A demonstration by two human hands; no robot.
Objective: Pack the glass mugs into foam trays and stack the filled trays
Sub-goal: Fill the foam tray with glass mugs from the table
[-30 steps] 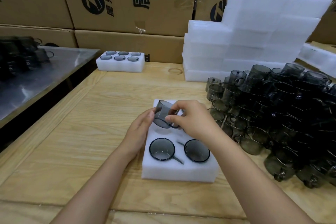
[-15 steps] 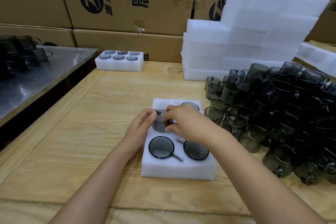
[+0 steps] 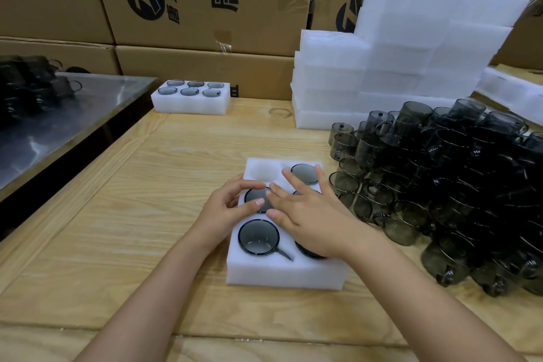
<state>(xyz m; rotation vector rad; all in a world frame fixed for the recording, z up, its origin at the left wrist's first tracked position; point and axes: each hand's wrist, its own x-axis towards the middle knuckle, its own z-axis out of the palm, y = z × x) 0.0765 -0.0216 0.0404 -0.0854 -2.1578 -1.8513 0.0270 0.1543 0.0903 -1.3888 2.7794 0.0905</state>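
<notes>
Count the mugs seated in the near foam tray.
5: far-right mug, middle-left mug, middle-right mug, near-left mug, near-right mug; right hand hides most of two. Far-left slot empty.

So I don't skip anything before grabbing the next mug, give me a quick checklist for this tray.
1. Middle-left mug seated in foam tray: ok, though partly covered.
2. Far-left pocket free: ok.
3. Right hand free to reach: ok, fingers straight.
4. Loose mugs at right: ok.
5. Tray full for stacking: not ok, one pocket empty.
</notes>
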